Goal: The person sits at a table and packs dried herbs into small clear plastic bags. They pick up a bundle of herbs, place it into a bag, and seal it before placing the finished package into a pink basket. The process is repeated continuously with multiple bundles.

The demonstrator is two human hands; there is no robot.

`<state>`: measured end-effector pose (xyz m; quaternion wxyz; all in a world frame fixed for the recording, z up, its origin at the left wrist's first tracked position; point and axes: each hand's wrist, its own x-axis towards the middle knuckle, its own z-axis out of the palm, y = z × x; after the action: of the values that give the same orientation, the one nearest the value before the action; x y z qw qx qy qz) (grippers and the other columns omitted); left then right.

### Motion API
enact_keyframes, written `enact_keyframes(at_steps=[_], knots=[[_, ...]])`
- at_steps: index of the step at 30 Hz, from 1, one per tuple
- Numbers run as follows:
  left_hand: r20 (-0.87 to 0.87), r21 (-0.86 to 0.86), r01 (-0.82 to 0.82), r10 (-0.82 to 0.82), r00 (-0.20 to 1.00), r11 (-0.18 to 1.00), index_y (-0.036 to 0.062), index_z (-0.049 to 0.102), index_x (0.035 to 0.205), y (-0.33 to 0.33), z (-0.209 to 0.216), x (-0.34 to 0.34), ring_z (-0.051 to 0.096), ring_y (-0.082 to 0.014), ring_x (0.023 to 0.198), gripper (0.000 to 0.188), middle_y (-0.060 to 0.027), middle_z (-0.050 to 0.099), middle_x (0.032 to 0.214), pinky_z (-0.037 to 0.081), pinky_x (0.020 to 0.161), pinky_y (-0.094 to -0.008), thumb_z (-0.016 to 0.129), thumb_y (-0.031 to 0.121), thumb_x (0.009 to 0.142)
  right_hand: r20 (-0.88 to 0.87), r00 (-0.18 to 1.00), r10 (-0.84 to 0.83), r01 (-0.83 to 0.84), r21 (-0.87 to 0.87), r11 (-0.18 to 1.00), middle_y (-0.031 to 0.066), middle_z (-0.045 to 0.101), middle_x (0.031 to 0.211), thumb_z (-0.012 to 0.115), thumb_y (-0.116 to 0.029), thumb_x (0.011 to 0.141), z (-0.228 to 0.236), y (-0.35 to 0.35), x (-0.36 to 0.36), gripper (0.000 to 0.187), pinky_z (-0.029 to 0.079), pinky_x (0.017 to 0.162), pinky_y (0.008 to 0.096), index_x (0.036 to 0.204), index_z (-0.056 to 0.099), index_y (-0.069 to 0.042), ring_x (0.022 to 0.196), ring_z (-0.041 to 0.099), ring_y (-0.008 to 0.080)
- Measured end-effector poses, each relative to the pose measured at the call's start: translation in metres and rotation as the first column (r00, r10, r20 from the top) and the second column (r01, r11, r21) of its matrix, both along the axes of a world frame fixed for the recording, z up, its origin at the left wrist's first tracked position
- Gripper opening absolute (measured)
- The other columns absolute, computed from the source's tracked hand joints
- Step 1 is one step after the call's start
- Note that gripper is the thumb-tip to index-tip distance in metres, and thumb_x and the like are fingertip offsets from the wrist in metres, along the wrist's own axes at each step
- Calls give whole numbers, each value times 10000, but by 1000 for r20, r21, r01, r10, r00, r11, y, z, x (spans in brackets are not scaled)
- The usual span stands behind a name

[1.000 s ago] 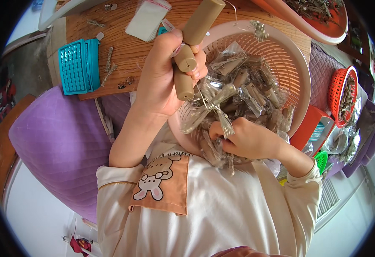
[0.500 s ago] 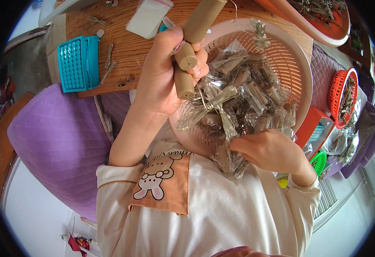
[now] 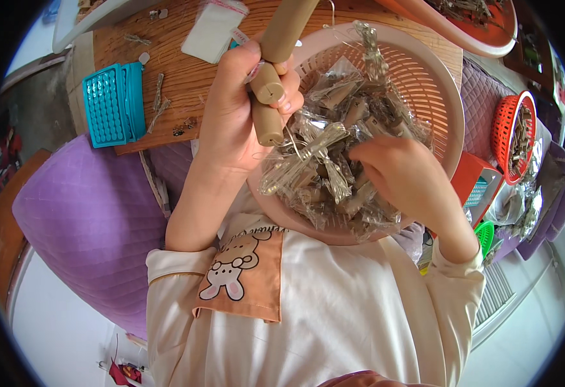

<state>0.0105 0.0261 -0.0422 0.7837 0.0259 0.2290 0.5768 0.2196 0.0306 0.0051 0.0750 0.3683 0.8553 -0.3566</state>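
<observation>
My left hand is closed around several tan cork-shaped string lights. Their cylinders poke out above and below my fingers, and thin wire trails from them. Coiled silvery wire bundles hang just below, over a pale pink plastic basket. A heap of clear-bagged cork lights fills much of that basket. My right hand is over the heap with its fingers bent together and pointing inward; whatever is at the fingertips, if anything, is hidden.
On the wooden table lie a stack of clear bags, teal trays and loose wire coils. An orange tub stands at the far right. Beyond my right arm are a red basket and a red box.
My right hand has moved from the basket's near edge up over the heap. Bagged lights that overhung the near rim now sit further inside. My left hand keeps its hold.
</observation>
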Motion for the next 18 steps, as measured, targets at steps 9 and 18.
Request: enact_keyframes(at_steps=[9, 18], knots=[[-1, 30, 11, -11, 1000, 999, 48, 509, 946, -5, 0, 0, 460, -82, 561, 274, 9, 480, 763, 382, 513, -219, 480, 312, 879, 504, 758, 414, -385, -167, 908, 99, 652, 703, 609, -96, 655, -49, -12, -24, 100, 511, 606, 324, 725, 677, -72, 706, 652, 224], [355, 67, -57, 30, 934, 996, 4, 462, 1001, -14, -5, -29, 426, -108, 575, 292, -43, 438, 804, 374, 541, -238, 503, 257, 863, 40, 940, -339, 340, -173, 924, 120, 595, 654, 645, -148, 696, 5, 22, 11, 196, 443, 552, 302, 859, 653, -39, 568, 571, 182]])
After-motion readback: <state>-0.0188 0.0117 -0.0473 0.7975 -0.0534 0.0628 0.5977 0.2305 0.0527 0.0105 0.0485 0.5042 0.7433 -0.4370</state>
